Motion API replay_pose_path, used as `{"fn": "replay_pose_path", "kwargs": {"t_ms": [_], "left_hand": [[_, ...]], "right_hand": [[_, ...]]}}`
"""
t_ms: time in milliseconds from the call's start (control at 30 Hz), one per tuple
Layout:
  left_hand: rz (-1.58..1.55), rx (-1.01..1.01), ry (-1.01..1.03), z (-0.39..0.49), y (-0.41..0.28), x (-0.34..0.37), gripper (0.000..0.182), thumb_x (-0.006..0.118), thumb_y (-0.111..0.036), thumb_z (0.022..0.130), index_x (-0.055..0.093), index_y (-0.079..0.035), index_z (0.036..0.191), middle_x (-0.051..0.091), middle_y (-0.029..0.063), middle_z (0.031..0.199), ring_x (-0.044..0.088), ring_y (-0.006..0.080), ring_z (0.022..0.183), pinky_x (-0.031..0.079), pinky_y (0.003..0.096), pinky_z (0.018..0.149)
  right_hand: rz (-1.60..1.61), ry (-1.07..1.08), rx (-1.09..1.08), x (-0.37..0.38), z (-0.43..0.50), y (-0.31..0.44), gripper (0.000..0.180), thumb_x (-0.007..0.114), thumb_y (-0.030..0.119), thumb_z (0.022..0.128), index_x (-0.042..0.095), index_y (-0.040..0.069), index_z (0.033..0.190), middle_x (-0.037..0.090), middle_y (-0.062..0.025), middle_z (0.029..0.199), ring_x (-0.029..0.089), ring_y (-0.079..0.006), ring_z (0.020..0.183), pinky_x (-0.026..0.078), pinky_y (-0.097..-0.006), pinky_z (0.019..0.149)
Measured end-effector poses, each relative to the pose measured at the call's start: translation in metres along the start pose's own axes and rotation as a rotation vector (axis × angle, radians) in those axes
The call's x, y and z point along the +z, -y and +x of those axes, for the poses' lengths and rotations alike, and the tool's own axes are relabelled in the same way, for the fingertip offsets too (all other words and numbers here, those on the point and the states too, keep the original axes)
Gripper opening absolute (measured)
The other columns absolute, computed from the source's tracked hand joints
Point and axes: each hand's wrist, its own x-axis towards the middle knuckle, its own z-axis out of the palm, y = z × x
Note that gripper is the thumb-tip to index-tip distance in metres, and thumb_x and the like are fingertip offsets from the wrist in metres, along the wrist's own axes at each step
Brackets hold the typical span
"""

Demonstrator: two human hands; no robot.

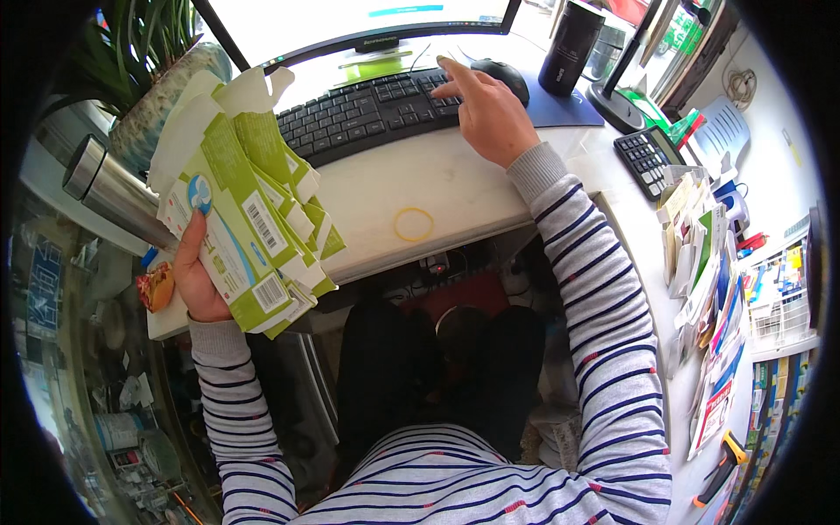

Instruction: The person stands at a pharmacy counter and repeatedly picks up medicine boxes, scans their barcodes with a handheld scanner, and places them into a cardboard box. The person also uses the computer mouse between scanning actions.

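Note:
My left hand (199, 279) grips a stack of flattened green-and-white cardboard boxes (230, 216), held tilted above the desk's left front edge. Barcodes and printing show on the top one. Over the number pad at the right end of a black computer keyboard (348, 118), my right hand (492, 115) is spread with its fingers apart and nothing in it. Whether a fingertip presses a key I cannot tell. A black mouse (504, 80) sits just right of that hand on a blue mouse pad (567, 113). On the desk in front of the keyboard lies a yellow rubber band (414, 224).
Behind the keyboard stands a lit monitor (367, 39). A potted plant (167, 92) and a steel flask (121, 190) are at left. To the right are a black tumbler (569, 49), a calculator (646, 161), upright papers (689, 243) and a utility knife (722, 467).

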Motion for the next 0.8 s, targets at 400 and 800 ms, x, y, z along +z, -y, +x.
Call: {"fn": "replay_pose_path", "kwargs": {"t_ms": [400,800], "left_hand": [[-0.024,-0.005,-0.061,-0.001,0.005,0.001,0.051,0.048,-0.03,0.106,0.043,-0.001,0.148,0.059,0.0218,0.14,0.066,0.0349,0.117,0.058,0.0487,0.097],[-0.044,0.007,-0.068,-0.004,0.006,0.006,0.05,0.05,-0.029,0.106,0.044,-0.002,0.147,0.061,0.0208,0.137,0.067,0.0345,0.117,0.058,0.0501,0.097]], "right_hand": [[-0.011,-0.168,-0.054,-0.005,0.006,0.002,0.042,0.057,0.006,0.088,0.061,0.009,0.129,0.072,-0.0087,0.116,0.062,-0.0296,0.119,0.044,-0.0451,0.106],[-0.09,0.054,0.42,0.006,0.029,-0.084,0.051,0.063,0.034,0.089,0.061,0.017,0.137,0.058,-0.0128,0.141,0.055,-0.0316,0.13,0.044,-0.04,0.111]]}}
